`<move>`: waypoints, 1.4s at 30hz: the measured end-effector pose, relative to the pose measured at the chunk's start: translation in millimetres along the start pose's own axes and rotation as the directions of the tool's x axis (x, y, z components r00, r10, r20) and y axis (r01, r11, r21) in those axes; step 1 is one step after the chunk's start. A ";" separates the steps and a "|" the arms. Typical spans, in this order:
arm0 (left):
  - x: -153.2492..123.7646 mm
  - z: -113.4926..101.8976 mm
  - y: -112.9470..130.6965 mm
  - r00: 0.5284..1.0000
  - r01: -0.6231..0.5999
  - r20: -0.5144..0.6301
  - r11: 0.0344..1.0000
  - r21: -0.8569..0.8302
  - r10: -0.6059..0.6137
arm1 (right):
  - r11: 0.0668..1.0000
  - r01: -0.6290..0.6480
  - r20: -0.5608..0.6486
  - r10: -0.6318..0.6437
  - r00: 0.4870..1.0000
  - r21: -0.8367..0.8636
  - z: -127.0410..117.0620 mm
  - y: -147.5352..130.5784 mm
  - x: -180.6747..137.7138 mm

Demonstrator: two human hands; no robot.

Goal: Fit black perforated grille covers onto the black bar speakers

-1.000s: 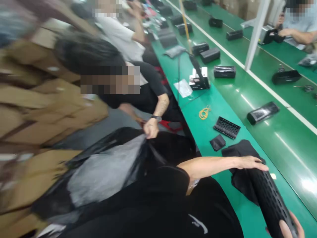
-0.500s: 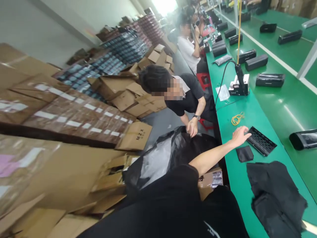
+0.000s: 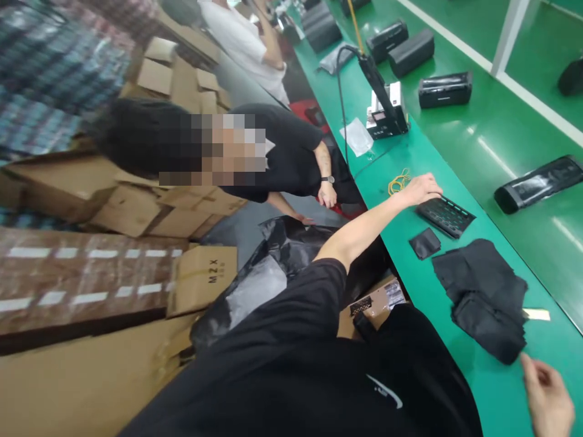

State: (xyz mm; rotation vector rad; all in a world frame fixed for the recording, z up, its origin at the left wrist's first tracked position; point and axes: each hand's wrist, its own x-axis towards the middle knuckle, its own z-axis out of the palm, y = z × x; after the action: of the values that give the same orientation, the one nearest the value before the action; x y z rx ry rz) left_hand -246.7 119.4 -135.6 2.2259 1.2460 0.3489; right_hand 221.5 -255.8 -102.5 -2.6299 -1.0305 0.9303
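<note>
My left hand (image 3: 423,189) reaches across the green workbench, its bent fingers closed on the near-left end of a black slotted panel (image 3: 449,217). The panel is a long rectangle with rows of slots. A small folded black cloth piece (image 3: 424,244) lies just below it. Nearer to me is a loose pile of black fabric sheets (image 3: 483,273), with a rolled or folded black bundle (image 3: 489,328) on its front side. At the lower right, my right hand (image 3: 546,391) is loosely curled, thumb apart from the fingers. Its thumb tip is at the bundle's corner.
A yellow cord coil (image 3: 398,181) lies beyond my left hand. Farther along stands a black-and-white device (image 3: 387,115) with a cable. Black cylindrical speakers (image 3: 446,90) rest on the green surface to the right. A co-worker (image 3: 282,145) sits beside a black plastic bag (image 3: 255,291). Cartons (image 3: 204,276) are stacked left.
My right hand has come into view at the lower right. My left hand is still at the panel. The view has swung nearer the bench, and the co-worker's hands have moved apart.
</note>
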 end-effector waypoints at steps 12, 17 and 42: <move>-19.5 66.6 121.3 0.993 -0.099 0.027 0.916 -0.390 0.119 | 0.986 -0.151 -0.080 0.157 0.984 0.071 50.5 3.4 -27.6; -18.3 114.1 159.3 0.982 -0.083 0.104 0.852 -0.517 0.159 | 0.982 -0.138 -0.141 0.156 0.978 0.127 23.7 12.4 -45.7; -117.9 172.2 238.4 0.860 0.120 0.498 0.993 0.014 -0.111 | 0.987 0.111 -0.003 -0.111 0.994 0.115 106.0 -48.4 -39.3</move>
State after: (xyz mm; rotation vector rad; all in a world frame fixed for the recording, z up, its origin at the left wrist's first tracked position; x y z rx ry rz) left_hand -61.3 -137.4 -130.4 2.0295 1.0720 -0.2551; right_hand 107.9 -252.8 -149.6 -2.4522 -1.0781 0.9397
